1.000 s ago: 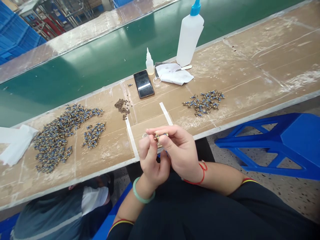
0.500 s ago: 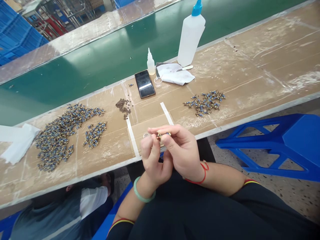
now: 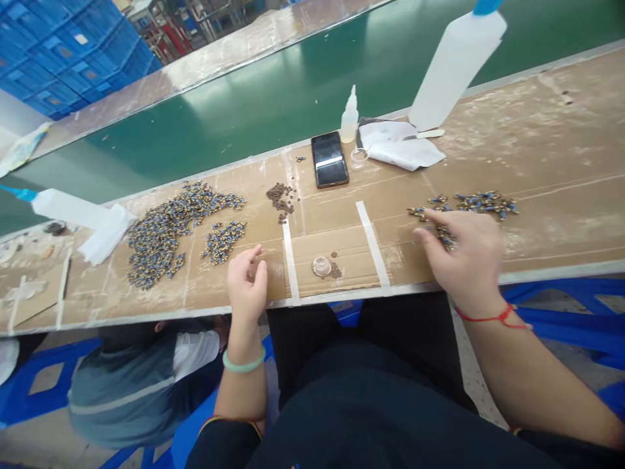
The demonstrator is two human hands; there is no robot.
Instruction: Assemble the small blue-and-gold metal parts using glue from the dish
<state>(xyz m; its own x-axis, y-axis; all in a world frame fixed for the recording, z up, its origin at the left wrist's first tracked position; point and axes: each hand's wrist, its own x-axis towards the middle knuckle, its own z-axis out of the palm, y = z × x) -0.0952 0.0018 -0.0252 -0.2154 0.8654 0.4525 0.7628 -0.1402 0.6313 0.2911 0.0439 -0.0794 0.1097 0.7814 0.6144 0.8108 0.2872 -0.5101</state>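
My left hand is over the table's front edge, fingers loosely curled and apart, holding nothing that shows. It is nearest to a small pile of blue-and-gold pieces; a larger pile lies farther left. My right hand hovers at the right-hand pile of such pieces, thumb and forefinger apart, with nothing visible between them. Between my hands, a small round clear dish rests on a cardboard piece beside brown spots. Small brown discs lie behind it.
A phone, a small dropper bottle and a white cloth are at the back. A large white bottle stands at back right; another bottle lies at left. A person is at lower left.
My hands have come apart; the left moved left and the right moved to the right-hand pile. The small piece between my fingers no longer shows there. The view has shifted.
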